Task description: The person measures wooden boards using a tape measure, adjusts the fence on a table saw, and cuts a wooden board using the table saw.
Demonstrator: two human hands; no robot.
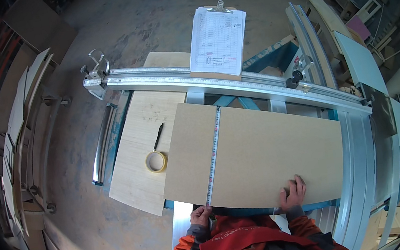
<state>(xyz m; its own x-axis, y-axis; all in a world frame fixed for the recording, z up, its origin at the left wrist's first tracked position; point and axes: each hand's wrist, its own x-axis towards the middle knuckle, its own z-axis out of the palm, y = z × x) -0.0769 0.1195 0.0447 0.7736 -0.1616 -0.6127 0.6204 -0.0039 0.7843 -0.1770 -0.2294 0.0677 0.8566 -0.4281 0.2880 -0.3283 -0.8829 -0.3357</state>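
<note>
A brown fibreboard panel [273, 145] lies in front of me on the saw's sliding table. Across it, from the far edge to the near one, runs the white blade of a tape measure [212, 156]. My left hand [201, 216] is closed on the tape measure at the panel's near edge; the fingers and sleeve mostly hide its case. Farther right, my right hand [294, 193] rests on the panel near the same edge, fingers stretched out and holding nothing.
Left of the panel, a tape roll [156, 161] and a black pen [158, 136] lie on a pale plywood sheet [137, 143]. A metal fence [153, 78] spans the far side, with a clipboard of papers [217, 42] on it. Boards [25, 117] stand at left.
</note>
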